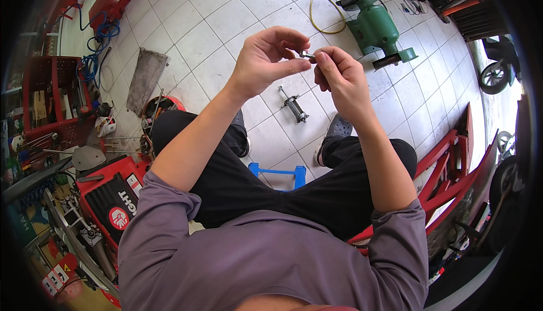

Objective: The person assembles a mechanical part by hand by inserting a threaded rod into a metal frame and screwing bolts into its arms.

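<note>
Both hands are raised close together over the tiled floor. My right hand pinches a small silvery metal part between thumb and forefinger; it looks like a short bolt, too small to be sure. Just left of it, my left hand has its fingers curved, with thumb and forefinger apart on either side of the part's end. Whether they touch it is hard to see. On the floor below, between my feet, lies a grey metal cylinder assembly with a thin rod at its upper end.
A green bench grinder stands on the floor at the far right, beside a looped yellow cable. A worn grey plate lies at left, near a red bucket of tools. Between my legs is a blue stool frame. Red metal stands line the right.
</note>
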